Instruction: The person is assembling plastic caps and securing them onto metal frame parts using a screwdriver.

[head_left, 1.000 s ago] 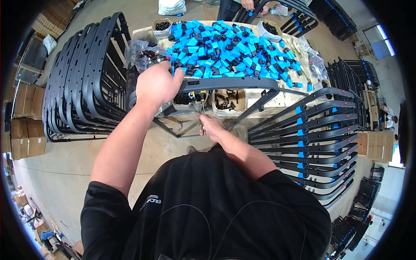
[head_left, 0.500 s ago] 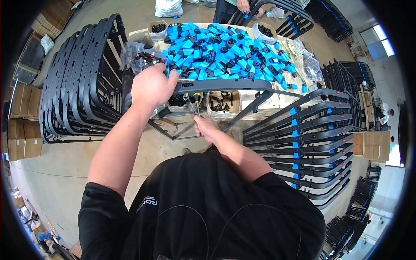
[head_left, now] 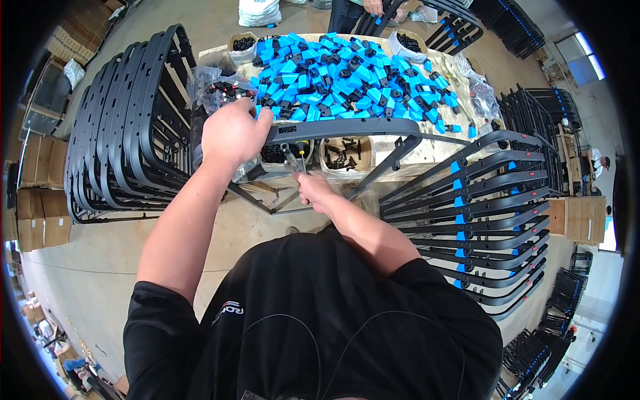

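Observation:
My left hand [head_left: 233, 133] grips the left end of a black metal tube frame [head_left: 340, 128], its fingers curled over the bar and partly hidden. The frame stands upright against the near side of the table, its rounded corner to the right. My right hand [head_left: 313, 189], below the top bar, is closed round a slim silver metal hand tool [head_left: 293, 159] with a rounded head. Beside the tool shows a yellow-and-black handle [head_left: 302, 146]. Behind the bar are a box of black bolt-like parts [head_left: 343, 155] and a container of small black pieces [head_left: 272, 155].
A heap of blue-and-black plastic caps [head_left: 347, 77] covers much of the wooden table [head_left: 433, 150]. Black frames [head_left: 123, 127] stand stacked at left; frames with blue caps [head_left: 480, 220] lean at right. Across the table, another person's hand [head_left: 373, 7] is near more frames.
The silver tool's head has tilted left and shows more clearly beneath the bar. My right hand has shifted slightly upward; the left keeps its grip.

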Action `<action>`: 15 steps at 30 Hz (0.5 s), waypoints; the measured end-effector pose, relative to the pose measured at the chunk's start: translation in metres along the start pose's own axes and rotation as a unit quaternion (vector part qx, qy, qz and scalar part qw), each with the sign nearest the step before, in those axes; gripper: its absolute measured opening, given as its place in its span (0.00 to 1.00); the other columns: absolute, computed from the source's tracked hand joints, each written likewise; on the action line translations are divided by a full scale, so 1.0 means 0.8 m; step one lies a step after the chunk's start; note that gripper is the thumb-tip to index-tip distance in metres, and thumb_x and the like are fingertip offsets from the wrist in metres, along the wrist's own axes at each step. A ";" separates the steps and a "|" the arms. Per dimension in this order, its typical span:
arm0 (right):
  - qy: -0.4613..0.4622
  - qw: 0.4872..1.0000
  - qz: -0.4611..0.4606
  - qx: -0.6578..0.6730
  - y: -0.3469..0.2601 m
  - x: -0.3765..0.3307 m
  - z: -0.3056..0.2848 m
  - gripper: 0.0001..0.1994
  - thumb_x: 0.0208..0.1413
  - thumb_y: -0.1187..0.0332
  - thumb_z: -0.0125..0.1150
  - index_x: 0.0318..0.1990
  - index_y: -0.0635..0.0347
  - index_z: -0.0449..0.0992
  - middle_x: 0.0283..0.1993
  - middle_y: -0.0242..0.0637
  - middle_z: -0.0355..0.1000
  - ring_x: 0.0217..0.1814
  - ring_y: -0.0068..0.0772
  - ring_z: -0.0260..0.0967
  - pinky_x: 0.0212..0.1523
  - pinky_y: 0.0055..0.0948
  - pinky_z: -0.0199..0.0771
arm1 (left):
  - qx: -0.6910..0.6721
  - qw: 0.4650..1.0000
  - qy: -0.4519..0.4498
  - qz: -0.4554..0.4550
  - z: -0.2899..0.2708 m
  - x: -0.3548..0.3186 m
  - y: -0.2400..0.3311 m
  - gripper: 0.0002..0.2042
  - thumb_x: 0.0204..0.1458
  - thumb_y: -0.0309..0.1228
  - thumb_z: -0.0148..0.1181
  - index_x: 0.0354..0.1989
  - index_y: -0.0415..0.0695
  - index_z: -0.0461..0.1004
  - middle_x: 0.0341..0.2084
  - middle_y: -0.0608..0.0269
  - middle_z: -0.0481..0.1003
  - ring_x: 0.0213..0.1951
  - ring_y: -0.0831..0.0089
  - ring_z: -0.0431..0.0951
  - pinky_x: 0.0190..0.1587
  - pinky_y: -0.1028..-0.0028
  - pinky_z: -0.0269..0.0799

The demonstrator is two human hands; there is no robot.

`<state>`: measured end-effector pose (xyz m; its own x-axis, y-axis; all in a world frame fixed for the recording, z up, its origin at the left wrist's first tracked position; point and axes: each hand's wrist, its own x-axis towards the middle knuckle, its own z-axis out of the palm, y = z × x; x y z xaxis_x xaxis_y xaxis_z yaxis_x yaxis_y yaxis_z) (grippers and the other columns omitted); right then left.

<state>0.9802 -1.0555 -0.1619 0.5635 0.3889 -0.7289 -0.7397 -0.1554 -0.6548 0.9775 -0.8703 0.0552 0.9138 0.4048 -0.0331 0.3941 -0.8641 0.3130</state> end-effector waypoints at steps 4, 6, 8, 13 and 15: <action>0.004 1.000 0.010 -0.005 0.007 0.011 -0.005 0.11 0.62 0.62 0.62 0.39 0.60 0.70 0.24 0.29 0.62 0.18 0.26 0.56 0.18 0.33 0.57 | 0.002 1.000 0.003 0.001 0.002 0.002 0.001 0.22 0.57 0.49 0.52 0.35 0.41 0.80 0.34 0.47 0.82 0.40 0.50 0.82 0.47 0.55 0.76; 0.002 1.000 0.009 -0.005 -0.001 0.016 -0.004 0.12 0.62 0.62 0.62 0.39 0.60 0.70 0.24 0.29 0.63 0.18 0.26 0.56 0.18 0.33 0.58 | -0.001 1.000 0.003 0.000 0.001 0.001 0.002 0.22 0.57 0.49 0.52 0.35 0.41 0.80 0.33 0.47 0.82 0.40 0.50 0.82 0.47 0.55 0.76; 0.000 1.000 0.007 -0.006 -0.014 0.017 -0.001 0.12 0.62 0.62 0.62 0.38 0.61 0.70 0.24 0.29 0.63 0.19 0.26 0.56 0.18 0.34 0.58 | -0.008 1.000 0.010 -0.004 0.000 0.000 0.003 0.22 0.57 0.50 0.52 0.34 0.41 0.80 0.34 0.47 0.82 0.40 0.49 0.82 0.47 0.54 0.76; 0.007 1.000 -0.003 -0.024 -0.024 0.012 0.005 0.15 0.60 0.58 0.64 0.39 0.62 0.75 0.26 0.31 0.68 0.25 0.32 0.65 0.25 0.38 0.67 | 0.002 1.000 0.012 0.009 0.000 -0.001 0.007 0.22 0.57 0.50 0.53 0.35 0.41 0.81 0.34 0.46 0.82 0.41 0.48 0.82 0.47 0.55 0.76; 0.063 0.980 -0.029 -0.186 -0.020 0.017 -0.008 0.20 0.59 0.55 0.64 0.42 0.67 0.76 0.34 0.41 0.76 0.33 0.40 0.74 0.36 0.41 0.75 | -0.009 1.000 0.017 0.008 -0.001 -0.002 0.002 0.21 0.57 0.50 0.54 0.35 0.41 0.81 0.33 0.46 0.82 0.40 0.48 0.82 0.46 0.55 0.76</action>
<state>1.0021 -1.0535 -0.1631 0.6589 0.2960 -0.6916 -0.5331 -0.4650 -0.7069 0.9766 -0.8718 0.0565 0.9160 0.4012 0.0048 0.3772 -0.8650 0.3310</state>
